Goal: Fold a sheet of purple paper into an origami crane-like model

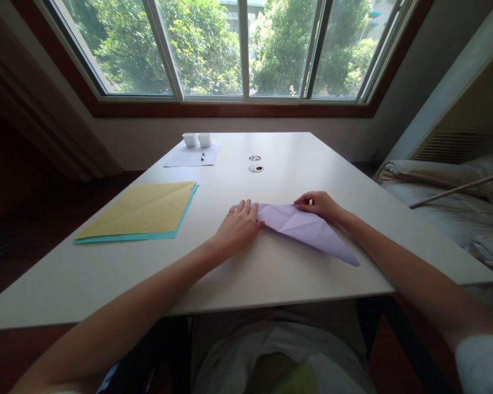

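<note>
A folded sheet of purple paper (302, 225) lies on the white table, creased across its face and tapering to a point at the lower right. My left hand (240, 224) rests flat on its left end, fingers stretched forward and the thumb at the paper's near edge. The part under that palm is hidden. At the far edge of the paper, my right hand (316, 204) is closed in a pinch, thumb against the fingers with the edge between them.
Left on the white table (205, 273) are yellow paper (143, 205) and turquoise paper (168, 236) beneath it. Farther back, two small white containers (197, 140) and a pen (202, 156) sit on a white sheet (181, 159). Two round pieces (255, 168) lie mid-table.
</note>
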The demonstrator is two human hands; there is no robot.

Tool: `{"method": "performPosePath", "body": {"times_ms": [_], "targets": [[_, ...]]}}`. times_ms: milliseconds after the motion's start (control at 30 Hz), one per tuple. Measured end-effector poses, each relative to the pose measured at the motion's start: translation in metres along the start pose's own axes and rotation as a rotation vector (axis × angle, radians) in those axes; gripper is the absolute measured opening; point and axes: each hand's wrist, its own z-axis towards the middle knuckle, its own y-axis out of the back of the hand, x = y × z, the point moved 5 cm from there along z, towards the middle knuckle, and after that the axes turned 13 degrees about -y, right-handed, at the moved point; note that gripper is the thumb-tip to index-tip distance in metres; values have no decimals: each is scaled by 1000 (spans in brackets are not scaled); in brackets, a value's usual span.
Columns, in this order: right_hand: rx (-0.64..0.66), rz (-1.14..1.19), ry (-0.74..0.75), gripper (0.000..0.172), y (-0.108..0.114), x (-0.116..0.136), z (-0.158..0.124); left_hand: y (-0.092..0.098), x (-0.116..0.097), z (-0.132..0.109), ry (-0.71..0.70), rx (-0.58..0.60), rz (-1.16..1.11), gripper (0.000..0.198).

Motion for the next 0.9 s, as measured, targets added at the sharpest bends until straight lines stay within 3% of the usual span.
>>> {"method": "performPosePath", "body": {"times_ms": [100, 200, 667, 900], "targets": [[-11, -6, -4, 26, 0, 0, 0, -15, -11, -4, 54, 162, -92, 73], [-23, -17, -1, 26, 1, 0, -1, -20, -11, -7, 86, 215, -142, 79], [-1, 1, 0, 27, -1, -2, 0, -20, 2, -7, 77, 234, -193, 83], [0, 18, -3, 27, 0, -2, -1, -6, 7, -3, 8, 187, -198, 70]]}}
